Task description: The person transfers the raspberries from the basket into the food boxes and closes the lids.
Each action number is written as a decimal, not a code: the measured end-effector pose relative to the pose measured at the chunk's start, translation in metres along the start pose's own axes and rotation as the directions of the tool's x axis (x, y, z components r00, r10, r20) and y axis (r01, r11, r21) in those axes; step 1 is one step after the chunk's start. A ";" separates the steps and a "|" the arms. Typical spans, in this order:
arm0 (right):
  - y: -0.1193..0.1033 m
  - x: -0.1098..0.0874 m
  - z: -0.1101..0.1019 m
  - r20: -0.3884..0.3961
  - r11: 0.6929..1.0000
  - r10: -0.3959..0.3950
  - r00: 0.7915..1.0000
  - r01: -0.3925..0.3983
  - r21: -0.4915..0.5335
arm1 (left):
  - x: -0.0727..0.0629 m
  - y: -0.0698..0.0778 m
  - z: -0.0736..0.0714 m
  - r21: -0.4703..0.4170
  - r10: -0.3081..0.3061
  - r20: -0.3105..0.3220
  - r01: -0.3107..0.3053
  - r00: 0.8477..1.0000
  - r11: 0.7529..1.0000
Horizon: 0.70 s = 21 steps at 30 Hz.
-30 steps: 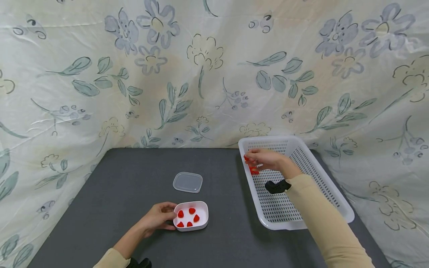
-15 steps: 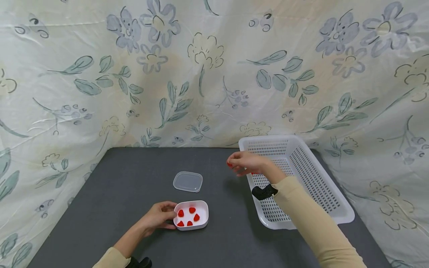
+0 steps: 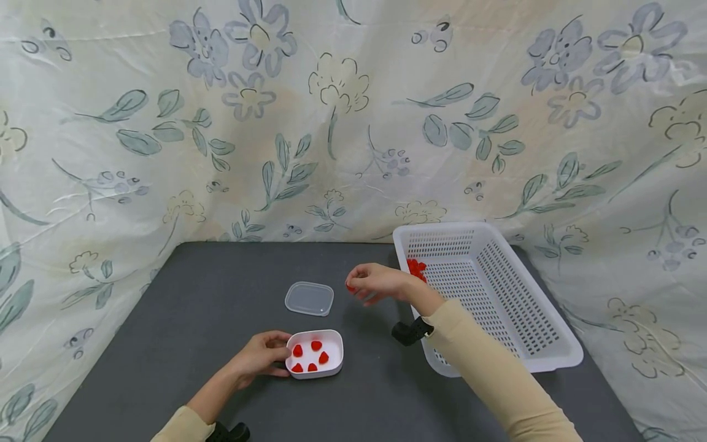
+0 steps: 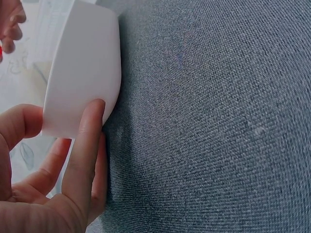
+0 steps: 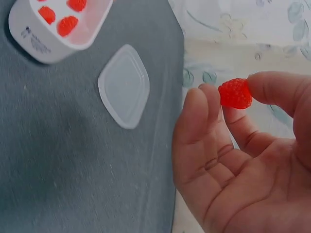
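My right hand (image 3: pixel 381 283) pinches one red raspberry (image 5: pixel 235 93) between thumb and fingertips. It hangs above the table, left of the white basket and right of the lid. With thumb and fingers, my left hand (image 3: pixel 262 356) grips the left end of a small white container (image 4: pixel 87 68) standing on the table. Several raspberries (image 3: pixel 323 357) lie spaced apart on the container's floor. Just behind the container, a translucent lid (image 3: pixel 309 299) lies flat.
A white perforated basket (image 3: pixel 556 337) stands on the right, with a cluster of red raspberries (image 3: pixel 417 267) against its left wall. Dark grey cloth covers the table (image 3: pixel 221 282). A floral curtain (image 3: pixel 353 123) hangs behind and at the sides.
My right hand has come out of the basket with a raspberry and moved left and toward me, over the table. The left hand stays on the container.
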State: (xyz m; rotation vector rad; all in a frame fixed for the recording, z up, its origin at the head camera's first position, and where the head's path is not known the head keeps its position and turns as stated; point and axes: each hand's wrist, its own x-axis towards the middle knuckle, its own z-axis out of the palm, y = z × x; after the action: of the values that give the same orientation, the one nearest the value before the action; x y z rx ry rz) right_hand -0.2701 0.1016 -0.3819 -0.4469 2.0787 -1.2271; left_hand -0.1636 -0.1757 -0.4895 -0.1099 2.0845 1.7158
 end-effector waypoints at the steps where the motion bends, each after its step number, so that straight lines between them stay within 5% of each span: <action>1: 0.000 0.001 0.003 0.008 1.000 -0.003 1.000 0.003 -0.002 | 0.000 0.000 0.000 -0.001 0.001 0.002 -0.001 1.000 1.000; 21: 0.010 0.027 0.076 0.126 1.000 -0.018 0.992 0.019 -0.002 | -0.001 0.002 0.000 -0.022 0.011 0.026 -0.010 1.000 1.000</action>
State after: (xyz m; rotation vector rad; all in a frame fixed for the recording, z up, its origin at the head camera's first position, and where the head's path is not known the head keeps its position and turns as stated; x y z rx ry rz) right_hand -0.2358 0.0423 -0.4254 -0.5323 1.9738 -1.1758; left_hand -0.1630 -0.1758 -0.4870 -0.0829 2.0511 1.7372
